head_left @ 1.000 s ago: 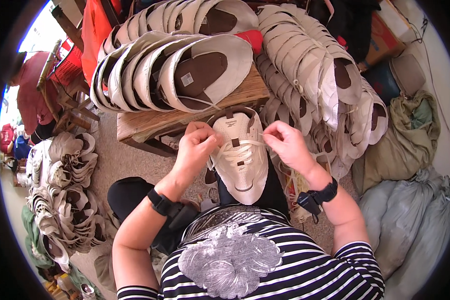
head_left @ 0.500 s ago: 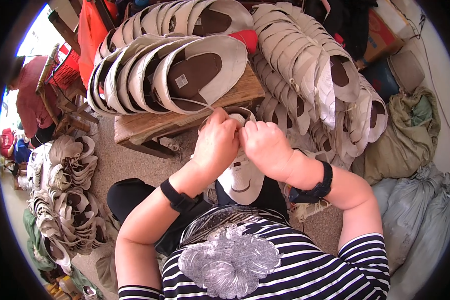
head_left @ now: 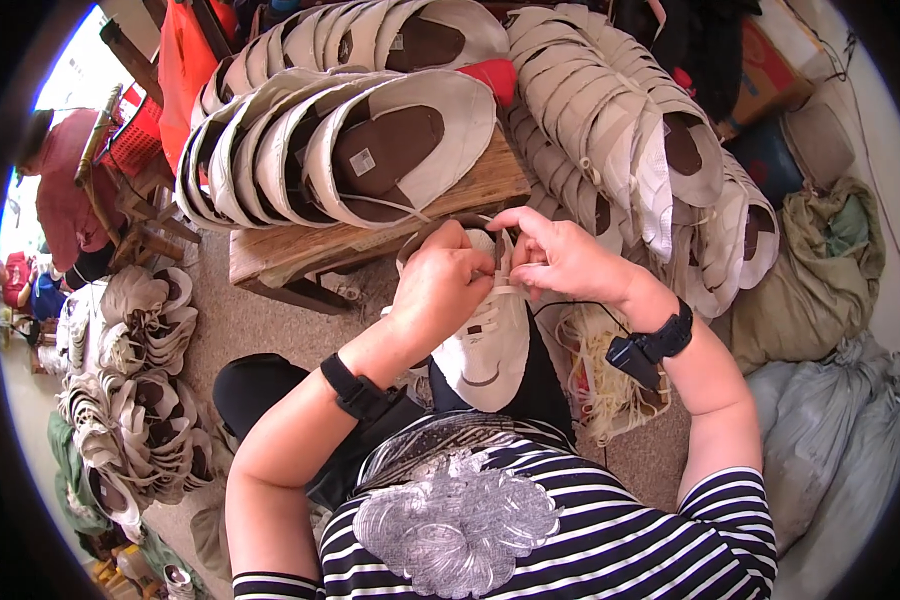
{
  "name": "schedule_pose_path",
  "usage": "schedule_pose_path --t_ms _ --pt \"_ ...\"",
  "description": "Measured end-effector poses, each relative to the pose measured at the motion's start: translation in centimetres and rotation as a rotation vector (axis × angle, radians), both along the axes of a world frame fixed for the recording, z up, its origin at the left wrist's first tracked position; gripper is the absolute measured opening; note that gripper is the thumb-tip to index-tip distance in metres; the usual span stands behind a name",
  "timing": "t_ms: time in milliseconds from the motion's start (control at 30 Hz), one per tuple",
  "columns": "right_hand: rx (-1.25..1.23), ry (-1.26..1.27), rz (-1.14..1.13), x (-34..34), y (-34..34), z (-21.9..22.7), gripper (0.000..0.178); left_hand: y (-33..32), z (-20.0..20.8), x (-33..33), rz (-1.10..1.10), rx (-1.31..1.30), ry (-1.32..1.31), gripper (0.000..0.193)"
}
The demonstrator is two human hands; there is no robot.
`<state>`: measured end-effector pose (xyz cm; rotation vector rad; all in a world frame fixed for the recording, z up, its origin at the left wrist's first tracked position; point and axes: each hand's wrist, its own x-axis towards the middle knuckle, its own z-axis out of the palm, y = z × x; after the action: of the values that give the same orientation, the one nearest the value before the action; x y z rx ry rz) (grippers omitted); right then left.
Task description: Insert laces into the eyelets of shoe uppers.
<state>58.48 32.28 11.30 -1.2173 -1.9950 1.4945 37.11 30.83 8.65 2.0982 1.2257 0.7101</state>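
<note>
A white lace-up shoe upper [head_left: 485, 355] rests between my thighs, its toe toward me and a dark curved mark on the toe. My left hand [head_left: 444, 280] is closed in a pinch on a pale shoelace at the left of the lacing; the grip point is partly hidden. My right hand [head_left: 568, 262] is over the right side of the opening, index finger raised and apart from the thumb. Near the right thumb, a strand of lace crosses the top of the lacing. A thin lace end [head_left: 385, 203] extends past my left knuckles toward the stacked uppers.
Nested white uppers [head_left: 320, 150] stand on a wooden bench [head_left: 300, 262] ahead. More stacks [head_left: 610, 120] rise at the right. A bundle of pale laces [head_left: 615, 375] lies by my right knee. Sacks [head_left: 820, 420] line the right, upper piles [head_left: 140, 400] the left. Another person [head_left: 70, 190] sits far left.
My hands were together at the lacing. The right hand has moved right and its fingers have spread, baring more of the shoe and the lace bundle. The left has barely moved.
</note>
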Motion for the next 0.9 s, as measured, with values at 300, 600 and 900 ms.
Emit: schedule_pose_path --t_ms 300,600,900 --pt "0.0 0.044 0.066 -0.4 0.2 -0.9 0.031 -1.0 0.4 -1.4 0.041 0.018 -0.142 0.012" --pt "-0.217 0.421 0.081 -4.6 -0.2 3.2 0.015 -2.9 12.3 -5.8 -0.116 -0.71 -1.104 0.015" --pt "0.576 0.18 -0.025 -9.3 -2.2 3.3 0.014 -1.5 8.4 -7.5 -0.013 -0.617 -1.367 0.016"
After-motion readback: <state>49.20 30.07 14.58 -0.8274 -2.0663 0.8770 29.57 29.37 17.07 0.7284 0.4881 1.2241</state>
